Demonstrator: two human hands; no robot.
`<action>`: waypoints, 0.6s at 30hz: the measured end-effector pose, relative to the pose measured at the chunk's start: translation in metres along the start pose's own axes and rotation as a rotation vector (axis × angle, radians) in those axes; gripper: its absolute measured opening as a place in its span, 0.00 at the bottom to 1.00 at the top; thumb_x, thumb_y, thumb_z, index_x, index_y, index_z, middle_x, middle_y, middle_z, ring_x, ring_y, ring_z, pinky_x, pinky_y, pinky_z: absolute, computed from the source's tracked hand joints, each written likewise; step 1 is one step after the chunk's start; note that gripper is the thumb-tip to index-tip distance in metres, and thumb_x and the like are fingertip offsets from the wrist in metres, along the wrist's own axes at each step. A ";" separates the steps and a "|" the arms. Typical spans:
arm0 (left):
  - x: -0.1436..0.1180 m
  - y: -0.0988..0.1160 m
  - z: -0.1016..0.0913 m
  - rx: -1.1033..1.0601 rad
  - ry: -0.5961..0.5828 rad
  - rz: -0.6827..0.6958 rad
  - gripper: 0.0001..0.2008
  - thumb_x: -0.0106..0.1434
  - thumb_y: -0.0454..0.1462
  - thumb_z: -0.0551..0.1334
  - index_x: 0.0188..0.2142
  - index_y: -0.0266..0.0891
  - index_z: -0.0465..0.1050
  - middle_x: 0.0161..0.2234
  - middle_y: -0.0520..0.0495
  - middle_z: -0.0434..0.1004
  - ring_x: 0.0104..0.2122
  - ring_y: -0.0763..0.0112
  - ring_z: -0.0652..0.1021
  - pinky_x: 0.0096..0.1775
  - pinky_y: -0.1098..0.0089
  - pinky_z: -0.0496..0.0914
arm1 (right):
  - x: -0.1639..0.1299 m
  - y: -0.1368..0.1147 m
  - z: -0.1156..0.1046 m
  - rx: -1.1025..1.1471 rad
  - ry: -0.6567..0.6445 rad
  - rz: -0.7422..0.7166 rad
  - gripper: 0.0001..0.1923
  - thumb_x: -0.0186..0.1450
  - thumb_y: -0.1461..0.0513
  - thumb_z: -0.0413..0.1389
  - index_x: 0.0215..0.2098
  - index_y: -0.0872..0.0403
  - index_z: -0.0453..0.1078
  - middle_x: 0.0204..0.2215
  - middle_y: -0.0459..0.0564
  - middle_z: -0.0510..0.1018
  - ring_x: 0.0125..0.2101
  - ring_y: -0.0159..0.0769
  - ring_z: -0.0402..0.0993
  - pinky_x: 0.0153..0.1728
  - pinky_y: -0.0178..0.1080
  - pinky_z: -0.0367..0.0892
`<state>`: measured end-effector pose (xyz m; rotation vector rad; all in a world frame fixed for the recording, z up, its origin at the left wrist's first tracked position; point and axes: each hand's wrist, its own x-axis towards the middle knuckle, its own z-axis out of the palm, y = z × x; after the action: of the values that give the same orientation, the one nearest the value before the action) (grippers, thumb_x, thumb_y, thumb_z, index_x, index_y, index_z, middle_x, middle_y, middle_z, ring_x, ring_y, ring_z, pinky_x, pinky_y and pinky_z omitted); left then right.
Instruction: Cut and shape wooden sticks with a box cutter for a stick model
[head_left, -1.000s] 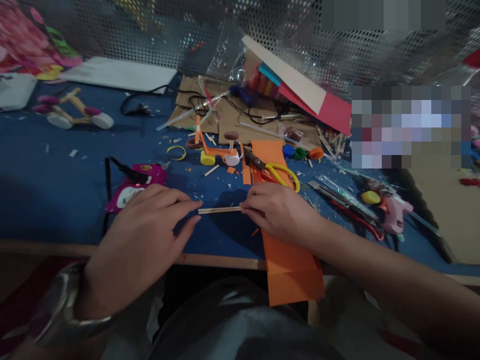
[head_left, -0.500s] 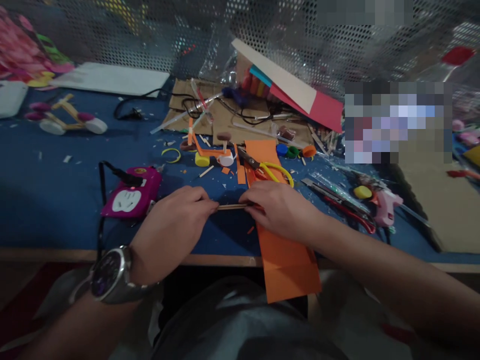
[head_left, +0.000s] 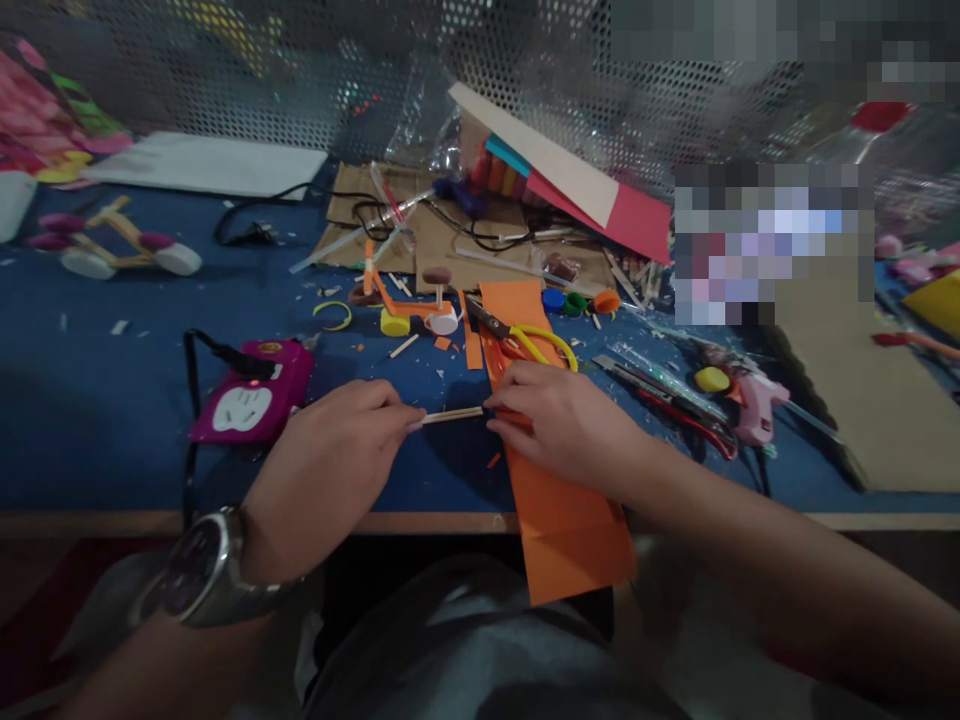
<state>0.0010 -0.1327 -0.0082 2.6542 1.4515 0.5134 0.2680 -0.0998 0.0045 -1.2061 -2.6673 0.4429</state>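
Note:
Two thin wooden sticks, lying side by side, are held level just over the blue table. My left hand, a watch on its wrist, pinches their left end. At the right end are the curled fingertips of my right hand; their exact contact is hard to make out. Under the right hand an orange sheet runs past the table's front edge. Scissors with yellow handles rest on that sheet, just beyond my right fingers. Behind the sticks stands a small orange scooter model with bottle-cap wheels.
A purple power socket box with a cord sits at left. To the right lie a red utility knife and a pink glue gun. Further back are a wheeled stick model, cardboard and coloured sheets.
The view has shifted slightly, so most things sit a little further left. The sticks now tilt up slightly to the right, and their right end shows beside my right fingertips.

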 end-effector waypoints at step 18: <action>-0.013 -0.003 0.001 0.027 0.078 0.041 0.15 0.78 0.37 0.56 0.45 0.41 0.84 0.42 0.45 0.83 0.40 0.59 0.80 0.42 0.58 0.72 | -0.154 0.081 0.001 -0.275 0.513 0.600 0.18 0.75 0.55 0.56 0.56 0.53 0.80 0.51 0.61 0.81 0.54 0.57 0.79 0.57 0.57 0.74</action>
<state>-0.0076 -0.1417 -0.0127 2.7194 1.4370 0.6121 0.4253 -0.1659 -0.0298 -1.8963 -1.9456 -0.1618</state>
